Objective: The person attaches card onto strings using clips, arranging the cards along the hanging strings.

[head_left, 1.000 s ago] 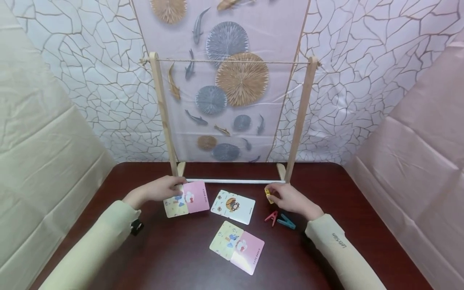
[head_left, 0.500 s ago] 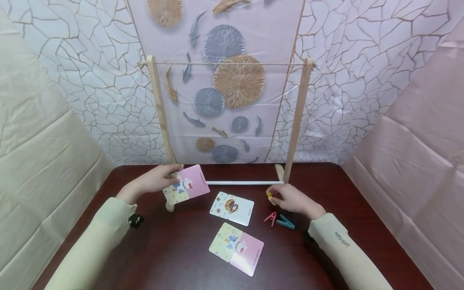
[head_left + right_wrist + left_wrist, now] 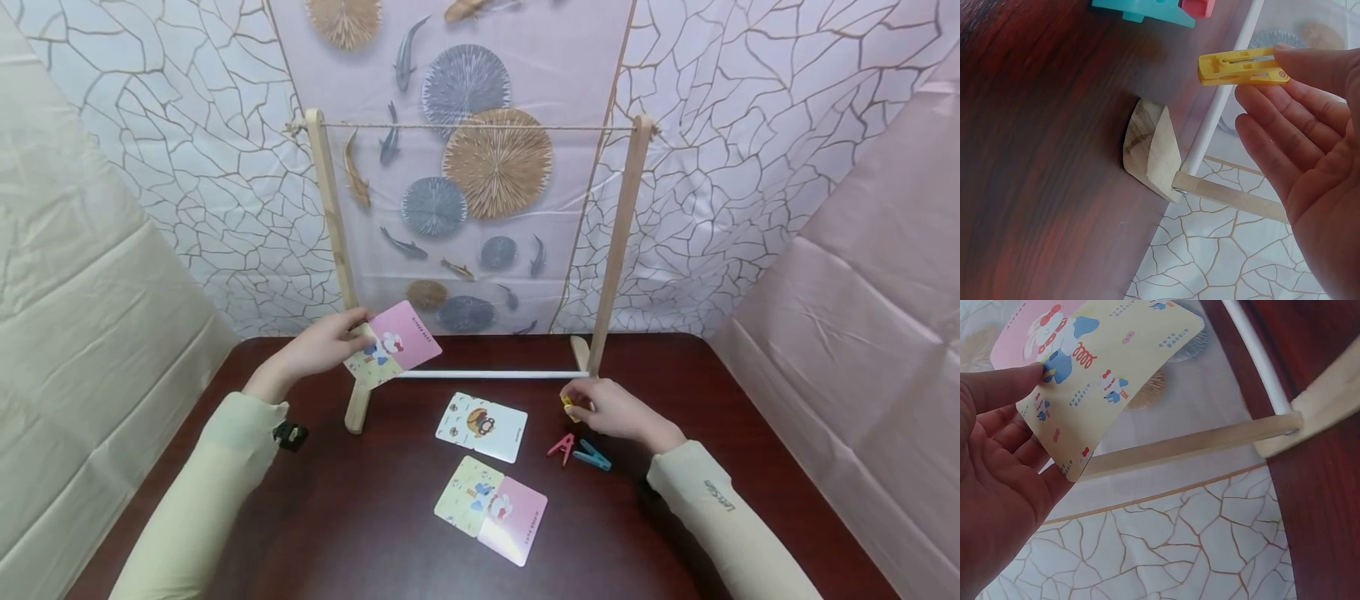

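Note:
My left hand (image 3: 318, 346) pinches the edge of a pink and yellow rabbit card (image 3: 405, 337), thumb on its printed face and fingers behind. The card is tilted in the air before the left post of the wooden stand. In the left wrist view the card (image 3: 1119, 356) shows its yellow half nearest. Between thumb and fingers of my right hand (image 3: 618, 412) is a yellow clothespin (image 3: 1244, 67), raised off the table beside the stand's right foot. Below that hand lie a red clothespin (image 3: 562, 448) and a blue clothespin (image 3: 592, 455).
A white card with a brown animal (image 3: 482, 427) and another pink and yellow card (image 3: 491, 510) lie on the dark table (image 3: 360, 517). The wooden stand's right post (image 3: 621, 250) and left post (image 3: 332, 217) carry a rope (image 3: 480, 127) on top and a white rod (image 3: 495, 375) below.
My left hand has lifted the rabbit card off the table, up and tilted toward the stand. The right hand, with the yellow clothespin, has shifted slightly right. The other cards have stayed put.

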`<state>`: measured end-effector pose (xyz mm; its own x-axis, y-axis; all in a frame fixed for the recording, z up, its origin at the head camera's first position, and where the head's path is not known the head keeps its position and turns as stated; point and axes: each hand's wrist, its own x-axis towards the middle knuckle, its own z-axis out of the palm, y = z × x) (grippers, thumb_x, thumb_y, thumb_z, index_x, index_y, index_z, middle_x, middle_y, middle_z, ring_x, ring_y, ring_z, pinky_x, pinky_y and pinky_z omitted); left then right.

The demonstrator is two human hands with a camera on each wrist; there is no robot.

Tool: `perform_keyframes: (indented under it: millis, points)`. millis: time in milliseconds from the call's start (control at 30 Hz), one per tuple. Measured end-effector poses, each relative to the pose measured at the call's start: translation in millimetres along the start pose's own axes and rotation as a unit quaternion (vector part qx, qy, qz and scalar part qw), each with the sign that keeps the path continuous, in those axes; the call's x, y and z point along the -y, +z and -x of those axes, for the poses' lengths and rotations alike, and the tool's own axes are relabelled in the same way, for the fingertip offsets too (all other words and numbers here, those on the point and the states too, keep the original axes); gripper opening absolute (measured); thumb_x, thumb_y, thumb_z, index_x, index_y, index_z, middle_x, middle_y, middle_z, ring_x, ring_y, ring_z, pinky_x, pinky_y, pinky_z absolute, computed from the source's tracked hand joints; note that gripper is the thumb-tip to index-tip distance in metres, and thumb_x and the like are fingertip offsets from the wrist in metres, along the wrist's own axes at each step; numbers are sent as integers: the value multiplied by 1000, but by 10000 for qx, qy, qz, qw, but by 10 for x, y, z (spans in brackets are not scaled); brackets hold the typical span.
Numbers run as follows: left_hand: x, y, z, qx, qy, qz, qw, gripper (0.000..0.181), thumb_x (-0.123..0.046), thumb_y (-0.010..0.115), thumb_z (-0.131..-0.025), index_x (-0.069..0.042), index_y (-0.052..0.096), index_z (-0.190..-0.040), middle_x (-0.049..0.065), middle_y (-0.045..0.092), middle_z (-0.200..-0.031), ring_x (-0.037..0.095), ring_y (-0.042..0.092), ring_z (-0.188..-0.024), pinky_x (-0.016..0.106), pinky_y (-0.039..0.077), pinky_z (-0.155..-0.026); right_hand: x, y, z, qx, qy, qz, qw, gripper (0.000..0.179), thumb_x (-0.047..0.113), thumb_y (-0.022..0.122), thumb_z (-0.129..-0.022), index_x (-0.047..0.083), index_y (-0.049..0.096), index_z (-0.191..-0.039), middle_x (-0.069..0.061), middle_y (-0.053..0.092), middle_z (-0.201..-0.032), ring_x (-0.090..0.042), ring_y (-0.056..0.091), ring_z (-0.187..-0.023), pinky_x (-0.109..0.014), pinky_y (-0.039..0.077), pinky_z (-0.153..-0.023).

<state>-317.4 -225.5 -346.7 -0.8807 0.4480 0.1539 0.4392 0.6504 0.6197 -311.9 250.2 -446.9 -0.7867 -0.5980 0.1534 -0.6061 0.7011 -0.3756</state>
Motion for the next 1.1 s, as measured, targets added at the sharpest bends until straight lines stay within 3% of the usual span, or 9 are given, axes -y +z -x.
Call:
perform_keyframes:
  millis: [133,400,667,1100]
  points:
    - [-88,-23,-44,-124,-37,244,9996,23,-13,57,-103,-4,57,-125,13,68,-108,26,66,-98,44,53,-85,5,-6,16,54,128,-7,9999,20,8,72,-92,4,68,-111,3,67,-93,-13,61,-84,-36,56,-78]
    - [-268,-75,-147,-421,261,753,9959,23,-15,58,-103,-5,58,-124,12,65,-116,27,62,-106,48,49,-95,17,-4,55,200,398,-122,9989,19,10,72,-92,7,67,-111,5,65,-92,-13,60,-83,-37,56,-78]
    - [-466,-31,-215,-889,656,897,9898,28,-22,60,-103,-7,60,-126,11,67,-114,24,65,-99,42,53,-87,21,50,80,176,372,-137,9991,19,9,71,-92,8,67,-110,5,64,-91,-12,60,-83,-36,56,-77]
    - [-816,16,-352,-1300,1381,1352,9725,23,-14,62,-101,-1,59,-120,13,67,-113,25,67,-100,40,56,-87,29,62,82,228,396,-126,9989,19,9,72,-92,7,67,-111,3,66,-96,-15,62,-88,-41,56,-83]
